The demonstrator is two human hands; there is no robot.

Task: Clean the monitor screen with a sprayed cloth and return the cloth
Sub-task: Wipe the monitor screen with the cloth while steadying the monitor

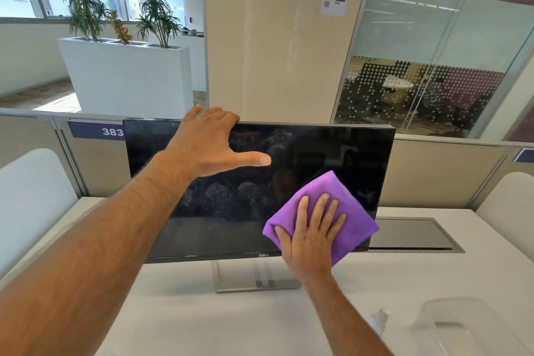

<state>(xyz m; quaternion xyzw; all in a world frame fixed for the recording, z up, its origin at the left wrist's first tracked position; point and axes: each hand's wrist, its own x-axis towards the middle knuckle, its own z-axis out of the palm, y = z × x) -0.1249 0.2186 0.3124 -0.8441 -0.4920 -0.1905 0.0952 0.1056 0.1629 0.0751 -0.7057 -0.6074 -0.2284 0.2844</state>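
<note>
A black monitor (326,153) stands on a silver stand in the middle of the white desk, its screen off and flecked with spray droplets at the centre and upper middle. My left hand (208,141) grips the monitor's top edge, fingers over the rim and thumb lying flat on the screen. My right hand (310,233) presses a folded purple cloth (346,205) flat against the lower right part of the screen, fingers spread on the cloth.
A white spray bottle (380,318) lies on the desk (185,312) at the lower right, next to a clear plastic container (462,324). A cable hatch (410,235) sits behind the monitor on the right. Grey partitions (433,170) close off the desk's back.
</note>
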